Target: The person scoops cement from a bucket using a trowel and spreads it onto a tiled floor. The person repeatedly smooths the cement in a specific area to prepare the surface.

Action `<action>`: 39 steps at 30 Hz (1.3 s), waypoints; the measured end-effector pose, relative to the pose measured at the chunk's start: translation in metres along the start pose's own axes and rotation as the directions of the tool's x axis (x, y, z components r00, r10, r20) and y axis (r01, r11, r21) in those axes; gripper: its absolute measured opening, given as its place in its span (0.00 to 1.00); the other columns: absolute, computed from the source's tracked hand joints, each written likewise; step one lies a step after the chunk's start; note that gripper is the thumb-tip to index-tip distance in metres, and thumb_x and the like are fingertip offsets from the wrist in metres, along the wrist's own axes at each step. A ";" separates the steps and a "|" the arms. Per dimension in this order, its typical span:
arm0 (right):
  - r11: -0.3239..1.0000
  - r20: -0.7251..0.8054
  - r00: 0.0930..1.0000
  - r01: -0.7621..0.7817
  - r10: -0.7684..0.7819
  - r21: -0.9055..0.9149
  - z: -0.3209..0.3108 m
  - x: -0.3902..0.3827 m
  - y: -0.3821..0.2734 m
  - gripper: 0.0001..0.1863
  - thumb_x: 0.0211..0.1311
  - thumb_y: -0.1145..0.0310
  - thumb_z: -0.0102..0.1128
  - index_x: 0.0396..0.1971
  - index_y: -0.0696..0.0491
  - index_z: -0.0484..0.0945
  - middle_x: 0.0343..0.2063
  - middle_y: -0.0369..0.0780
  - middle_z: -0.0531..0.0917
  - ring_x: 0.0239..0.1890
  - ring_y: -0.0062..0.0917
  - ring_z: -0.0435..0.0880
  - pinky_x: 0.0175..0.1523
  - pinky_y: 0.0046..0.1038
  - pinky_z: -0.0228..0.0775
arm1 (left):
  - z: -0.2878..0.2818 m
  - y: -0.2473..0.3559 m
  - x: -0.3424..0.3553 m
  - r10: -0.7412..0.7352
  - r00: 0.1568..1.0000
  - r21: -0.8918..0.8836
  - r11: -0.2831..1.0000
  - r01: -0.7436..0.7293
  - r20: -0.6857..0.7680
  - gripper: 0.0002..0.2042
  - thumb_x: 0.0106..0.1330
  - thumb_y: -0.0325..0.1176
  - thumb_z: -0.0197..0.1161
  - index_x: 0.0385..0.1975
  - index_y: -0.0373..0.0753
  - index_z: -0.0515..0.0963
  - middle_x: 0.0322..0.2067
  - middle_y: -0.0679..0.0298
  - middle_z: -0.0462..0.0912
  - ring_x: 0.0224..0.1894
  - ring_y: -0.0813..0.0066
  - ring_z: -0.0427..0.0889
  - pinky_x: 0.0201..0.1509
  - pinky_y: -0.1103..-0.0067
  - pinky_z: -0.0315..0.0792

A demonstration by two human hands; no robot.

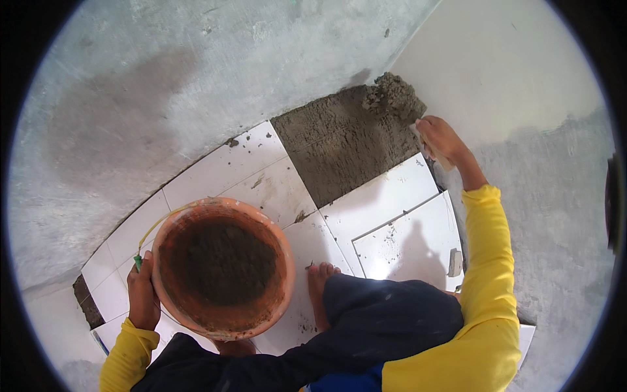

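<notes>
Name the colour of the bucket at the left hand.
The bucket is terracotta orange; it shows best in the head view.

A room under construction or renovation, its floor point(307, 242) only partly tiled. Bare grey cement wall point(215, 52) fills the upper left of the frame, stained with a darker patch point(124, 117), and a paler, patchy wall point(516, 78) runs down the right side, the two meeting near the top. White floor tiles point(366, 199) spread across the middle, speckled with grey crumbs point(232, 142), and stop at a rough mortar bed point(343, 147) at upper centre. An orange-brown bucket point(279, 245) left of centre holds dark grey mortar mix point(225, 264)
</notes>
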State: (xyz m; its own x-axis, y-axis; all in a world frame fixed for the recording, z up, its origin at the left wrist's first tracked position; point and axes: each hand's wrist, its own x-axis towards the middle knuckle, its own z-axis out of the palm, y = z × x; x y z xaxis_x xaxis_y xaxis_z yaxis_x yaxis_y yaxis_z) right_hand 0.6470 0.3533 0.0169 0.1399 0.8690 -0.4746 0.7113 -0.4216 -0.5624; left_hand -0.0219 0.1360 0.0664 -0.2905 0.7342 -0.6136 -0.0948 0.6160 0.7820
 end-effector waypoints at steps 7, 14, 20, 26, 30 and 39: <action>0.834 -0.369 0.883 0.046 -0.292 -0.549 0.092 0.092 0.043 0.21 0.75 0.60 0.56 0.53 0.65 0.75 0.46 0.62 0.86 0.53 0.62 0.86 0.61 0.57 0.77 | 0.007 0.005 -0.001 -0.014 0.999 0.006 1.000 0.014 0.040 0.21 0.84 0.44 0.58 0.57 0.28 0.78 0.50 0.55 0.87 0.50 0.70 0.88 0.56 0.74 0.82; 0.803 -0.330 0.929 0.065 0.168 0.592 0.123 0.028 0.044 0.23 0.78 0.55 0.56 0.56 0.61 0.76 0.38 0.53 0.86 0.34 0.44 0.91 0.37 0.44 0.85 | 0.002 0.004 -0.002 0.006 1.000 -0.016 1.000 -0.006 0.022 0.20 0.84 0.44 0.57 0.57 0.28 0.78 0.51 0.55 0.87 0.50 0.69 0.88 0.56 0.74 0.82; 0.931 -0.174 0.983 0.015 0.053 0.365 0.128 0.050 0.027 0.24 0.80 0.54 0.53 0.46 0.66 0.77 0.26 0.48 0.84 0.18 0.38 0.85 0.27 0.40 0.80 | 0.016 0.006 0.011 0.029 0.998 -0.004 1.000 -0.028 0.059 0.18 0.85 0.42 0.56 0.55 0.30 0.78 0.48 0.56 0.87 0.48 0.70 0.88 0.55 0.73 0.83; 0.876 -0.047 0.991 -0.092 0.129 0.473 0.115 0.036 0.060 0.21 0.82 0.53 0.50 0.43 0.60 0.74 0.24 0.44 0.79 0.16 0.32 0.79 0.19 0.37 0.73 | 0.012 0.005 0.016 0.039 0.995 0.033 0.999 -0.042 0.097 0.18 0.84 0.43 0.56 0.55 0.30 0.78 0.48 0.56 0.87 0.48 0.70 0.88 0.55 0.73 0.83; 0.810 -0.084 0.982 -0.089 0.169 0.580 0.128 0.004 0.042 0.22 0.82 0.54 0.50 0.39 0.62 0.75 0.23 0.44 0.79 0.18 0.34 0.82 0.22 0.39 0.77 | 0.006 0.005 0.007 0.026 0.997 0.020 0.999 -0.028 0.067 0.19 0.84 0.43 0.56 0.56 0.30 0.77 0.49 0.56 0.87 0.49 0.69 0.88 0.56 0.73 0.83; 0.943 -0.191 0.982 0.057 0.007 0.329 0.097 0.103 0.075 0.24 0.82 0.54 0.48 0.36 0.63 0.76 0.24 0.45 0.81 0.20 0.35 0.84 0.24 0.40 0.78 | 0.033 0.003 0.023 -0.001 0.988 -0.002 1.000 0.001 0.154 0.19 0.84 0.43 0.57 0.56 0.29 0.77 0.50 0.55 0.87 0.49 0.68 0.88 0.56 0.73 0.83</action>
State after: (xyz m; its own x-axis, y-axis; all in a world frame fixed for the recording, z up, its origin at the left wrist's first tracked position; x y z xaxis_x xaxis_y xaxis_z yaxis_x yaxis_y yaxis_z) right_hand 0.6480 0.3859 -0.1398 0.2740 0.8994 -0.3406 0.4523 -0.4330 -0.7797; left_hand 0.0026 0.1646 0.0508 -0.1407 0.7690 -0.6236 -0.0971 0.6161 0.7817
